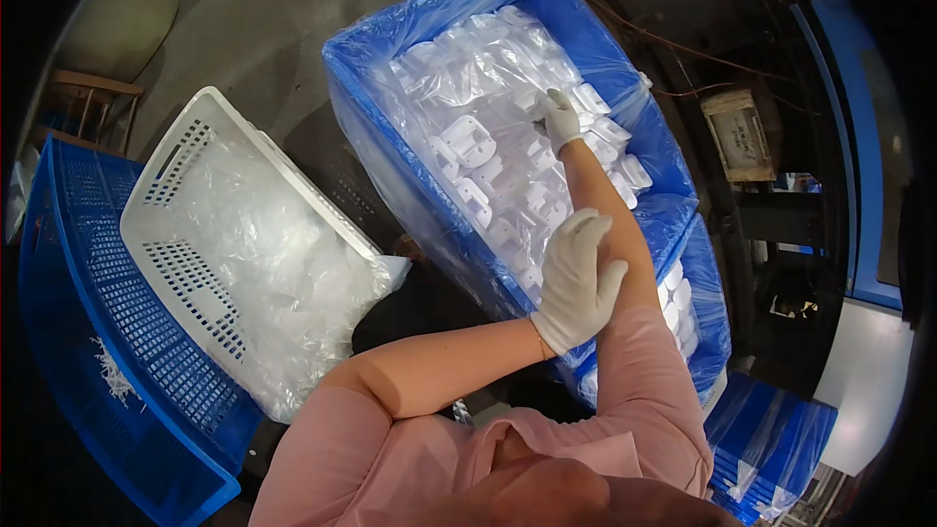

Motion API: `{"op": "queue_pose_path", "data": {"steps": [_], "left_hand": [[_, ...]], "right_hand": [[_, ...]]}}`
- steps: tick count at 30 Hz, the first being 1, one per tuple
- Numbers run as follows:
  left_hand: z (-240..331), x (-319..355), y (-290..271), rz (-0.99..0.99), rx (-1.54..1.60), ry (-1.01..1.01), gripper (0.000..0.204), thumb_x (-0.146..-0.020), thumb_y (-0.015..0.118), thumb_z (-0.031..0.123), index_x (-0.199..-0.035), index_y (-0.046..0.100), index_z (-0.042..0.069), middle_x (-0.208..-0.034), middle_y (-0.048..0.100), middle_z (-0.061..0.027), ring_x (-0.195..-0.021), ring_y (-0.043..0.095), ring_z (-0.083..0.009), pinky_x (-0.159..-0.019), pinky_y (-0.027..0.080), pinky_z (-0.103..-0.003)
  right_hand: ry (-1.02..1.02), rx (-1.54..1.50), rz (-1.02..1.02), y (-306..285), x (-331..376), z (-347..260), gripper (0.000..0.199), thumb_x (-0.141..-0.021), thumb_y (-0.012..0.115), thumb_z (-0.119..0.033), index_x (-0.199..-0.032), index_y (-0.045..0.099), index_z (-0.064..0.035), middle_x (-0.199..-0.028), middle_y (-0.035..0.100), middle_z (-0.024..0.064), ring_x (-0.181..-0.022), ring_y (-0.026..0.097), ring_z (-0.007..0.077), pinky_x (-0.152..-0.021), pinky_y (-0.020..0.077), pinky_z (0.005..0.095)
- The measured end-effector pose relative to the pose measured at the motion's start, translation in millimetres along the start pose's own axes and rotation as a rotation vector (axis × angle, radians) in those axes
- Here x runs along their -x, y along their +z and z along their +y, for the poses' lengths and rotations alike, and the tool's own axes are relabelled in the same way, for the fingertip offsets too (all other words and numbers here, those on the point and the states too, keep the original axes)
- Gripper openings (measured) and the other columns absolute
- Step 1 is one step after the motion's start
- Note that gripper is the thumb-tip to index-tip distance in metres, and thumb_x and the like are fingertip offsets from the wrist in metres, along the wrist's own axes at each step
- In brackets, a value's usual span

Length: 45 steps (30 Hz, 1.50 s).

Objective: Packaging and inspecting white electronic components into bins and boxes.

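Note:
My left hand [581,283] wears a white glove and is raised in front of my right forearm. Its fingers are stretched, the thumb stands apart, and nothing is in it. Farther off, my gloved right hand [560,121] reaches into a blue bin [353,73] lined with clear plastic film. It is open just above or against the contents; its thumb looks apart from the fingers, and their tips are hard to make out. Many white moulded plastic parts [470,142] fill the bin, some under film [478,73]. My left forearm hides the bin's near corner.
At left, a white perforated basket [200,307] lined with clear film stands against a blue mesh crate [98,234]. A second blue lined bin [717,332] holds white parts beside my right arm. Folded blue crates [771,439] lie lower right; a wooden box [739,135] sits at right.

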<state>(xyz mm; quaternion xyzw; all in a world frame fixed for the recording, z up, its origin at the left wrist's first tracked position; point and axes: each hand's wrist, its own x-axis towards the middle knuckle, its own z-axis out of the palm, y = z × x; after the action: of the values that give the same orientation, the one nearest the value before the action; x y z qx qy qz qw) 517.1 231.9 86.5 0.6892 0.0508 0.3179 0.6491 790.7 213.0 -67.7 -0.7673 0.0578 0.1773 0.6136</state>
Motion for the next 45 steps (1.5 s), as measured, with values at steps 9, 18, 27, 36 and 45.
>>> {"op": "queue_pose_path", "data": {"steps": [9,18,27,36,45], "left_hand": [[-3.0,1.8,9.6,-0.056,0.071,-0.073,0.042,-0.081,0.062,0.009,-0.118,0.047,-0.001,-0.117,0.049,-0.0206,-0.109,0.048,-0.0372,-0.095,0.04,-0.041],[-6.0,4.2,5.2,-0.068,0.063,-0.069,0.04,-0.082,0.061,0.01,-0.117,0.046,-0.001,-0.116,0.048,-0.0205,-0.108,0.048,-0.0368,-0.095,0.04,-0.04],[-5.5,3.0,4.8,-0.083,0.088,-0.068,0.041,-0.084,0.059,0.016,-0.118,0.045,-0.003,-0.117,0.047,-0.0248,-0.108,0.046,-0.0408,-0.095,0.038,-0.045],[2.8,-2.3,0.0,-0.105,0.107,0.049,0.038,-0.084,0.059,0.011,-0.117,0.047,-0.002,-0.115,0.05,-0.0214,-0.106,0.049,-0.0368,-0.094,0.039,-0.042],[-0.6,21.6,24.7,-0.146,0.055,0.137,0.032,-0.084,0.058,0.005,-0.114,0.05,-0.003,-0.112,0.052,-0.017,-0.1,0.051,-0.031,-0.09,0.042,-0.037]], "right_hand": [[-0.176,0.509,0.093,0.3,-47.8,30.4,0.057,-0.083,0.063,-0.032,-0.133,0.048,-0.0071,-0.112,0.063,0.0165,-0.089,0.064,0.0227,-0.072,0.0525,0.0319],[-0.175,0.93,0.301,26.7,10.1,-3.4,0.049,-0.08,0.057,-0.039,-0.123,0.059,-0.0163,-0.12,0.05,0.0222,-0.105,0.058,0.0355,-0.092,0.046,0.0388],[-0.492,0.919,0.316,33.4,36.8,-9.1,0.038,-0.081,0.063,-0.028,-0.116,0.061,-0.0137,-0.115,0.053,0.0191,-0.096,0.06,0.0317,-0.085,0.0481,0.0378],[-0.607,0.522,0.132,-68.8,240.9,9.4,0.038,-0.081,0.064,-0.014,-0.116,0.055,-0.0016,-0.105,0.055,0.018,-0.094,0.055,0.033,-0.085,0.0443,0.0398],[-0.427,1.202,0.149,-129.4,435.1,76.8,0.057,-0.074,0.068,-0.027,-0.122,0.05,-0.0006,-0.125,0.048,0.0228,-0.118,0.044,0.0416,-0.099,0.035,0.05]]}}
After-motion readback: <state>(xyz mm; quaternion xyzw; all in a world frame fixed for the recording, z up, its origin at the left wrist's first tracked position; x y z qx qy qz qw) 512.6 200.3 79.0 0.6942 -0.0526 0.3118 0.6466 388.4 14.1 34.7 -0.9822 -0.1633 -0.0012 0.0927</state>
